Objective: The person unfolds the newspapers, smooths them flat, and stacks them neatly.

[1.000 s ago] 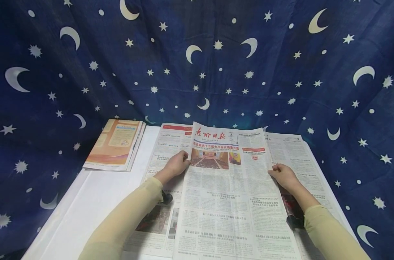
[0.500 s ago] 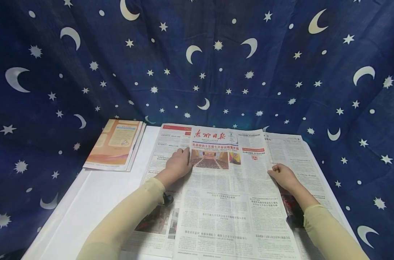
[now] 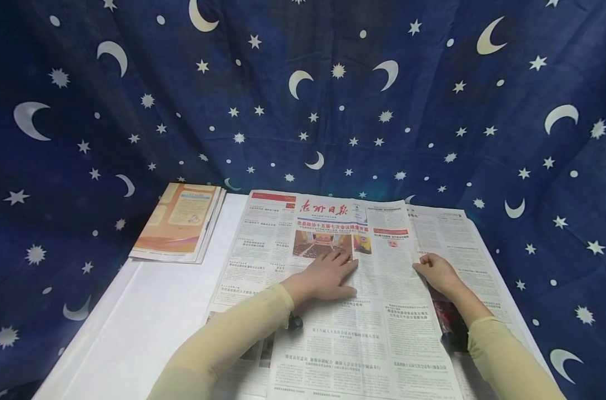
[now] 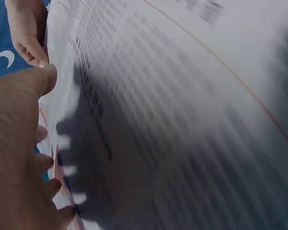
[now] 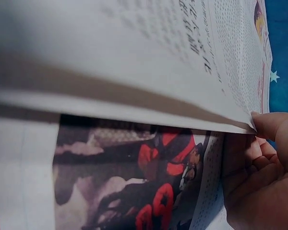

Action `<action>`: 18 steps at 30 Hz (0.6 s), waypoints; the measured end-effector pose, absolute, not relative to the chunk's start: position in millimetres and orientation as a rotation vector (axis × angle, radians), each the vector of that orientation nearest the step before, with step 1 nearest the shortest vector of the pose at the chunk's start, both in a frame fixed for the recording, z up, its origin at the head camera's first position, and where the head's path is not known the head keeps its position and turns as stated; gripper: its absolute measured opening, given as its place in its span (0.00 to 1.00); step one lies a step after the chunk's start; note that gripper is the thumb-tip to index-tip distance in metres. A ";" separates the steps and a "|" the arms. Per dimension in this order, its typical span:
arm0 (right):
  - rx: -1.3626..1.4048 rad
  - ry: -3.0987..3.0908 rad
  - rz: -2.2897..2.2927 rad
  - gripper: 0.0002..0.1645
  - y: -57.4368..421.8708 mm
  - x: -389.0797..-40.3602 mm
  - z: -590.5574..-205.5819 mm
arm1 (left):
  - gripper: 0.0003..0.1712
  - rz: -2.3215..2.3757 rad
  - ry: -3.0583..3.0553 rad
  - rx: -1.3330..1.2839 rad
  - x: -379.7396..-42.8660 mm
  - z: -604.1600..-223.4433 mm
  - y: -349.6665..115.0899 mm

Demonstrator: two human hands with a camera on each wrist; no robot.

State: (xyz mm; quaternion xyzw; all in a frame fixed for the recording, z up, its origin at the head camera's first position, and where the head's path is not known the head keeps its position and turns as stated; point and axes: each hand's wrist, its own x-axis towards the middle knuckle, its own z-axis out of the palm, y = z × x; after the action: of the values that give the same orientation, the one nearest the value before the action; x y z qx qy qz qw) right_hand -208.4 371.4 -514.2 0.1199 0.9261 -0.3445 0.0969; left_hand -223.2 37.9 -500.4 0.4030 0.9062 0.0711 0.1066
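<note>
A folded newspaper (image 3: 342, 328) with a red masthead lies over a wider spread newspaper (image 3: 253, 233) on the white table. My left hand (image 3: 325, 276) is over the folded paper, just below its photo, with fingers spread. In the left wrist view the fingers of that hand (image 4: 19, 124) are extended and cast a shadow on the page; whether the palm touches is hard to tell. At the folded paper's right edge, my right hand (image 3: 437, 272) pinches the edge. The right wrist view shows thumb and fingers of the right hand (image 5: 264, 167) on that edge, slightly lifted off the sheet beneath.
At the table's back left lies a stack of orange-covered booklets (image 3: 178, 222). White table surface (image 3: 148, 311) shows between the booklets and the papers. Behind the table hangs a dark blue curtain (image 3: 263, 72) with moons and stars.
My left hand has let go of the folded newspaper's left edge and moved right onto its middle, fingers spreading. The right hand has kept its pinch at the right edge.
</note>
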 end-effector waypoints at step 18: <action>0.360 2.724 -1.064 0.19 372.1 -204.9 -515.1 | 0.44 0.030 2.734 1.017 -215.3 -508.0 67.4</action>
State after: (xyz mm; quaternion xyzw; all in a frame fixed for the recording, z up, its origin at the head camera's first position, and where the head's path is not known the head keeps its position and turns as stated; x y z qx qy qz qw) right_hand -204.9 372.1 -515.1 0.1217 0.9201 -0.3593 0.0976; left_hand -215.3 67.4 -508.0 0.3465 0.9313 0.0102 0.1122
